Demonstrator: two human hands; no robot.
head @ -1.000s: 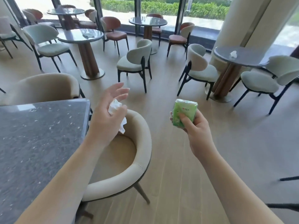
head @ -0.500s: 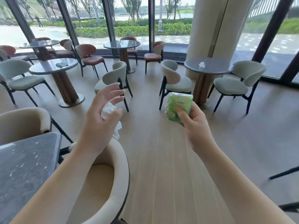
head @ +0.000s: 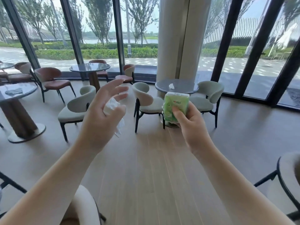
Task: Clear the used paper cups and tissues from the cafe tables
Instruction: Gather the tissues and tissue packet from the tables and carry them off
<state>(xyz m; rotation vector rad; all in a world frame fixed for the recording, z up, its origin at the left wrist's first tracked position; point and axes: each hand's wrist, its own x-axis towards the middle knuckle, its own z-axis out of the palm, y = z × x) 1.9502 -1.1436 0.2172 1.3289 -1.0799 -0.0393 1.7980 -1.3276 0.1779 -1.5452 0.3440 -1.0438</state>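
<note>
Now | left hand [head: 100,117] pinches crumpled tissue [head: 112,105], upper fingers splayed | right hand [head: 186,122] grips tissue pack [head: 176,104] upright

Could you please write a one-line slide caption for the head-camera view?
Left hand holding a crumpled tissue, right hand gripping a green tissue pack, facing a round table with another tissue.

Bright daylight through windows [head: 100,30]; soft shadows; slight motion blur; wide-angle edge distortion.
</note>
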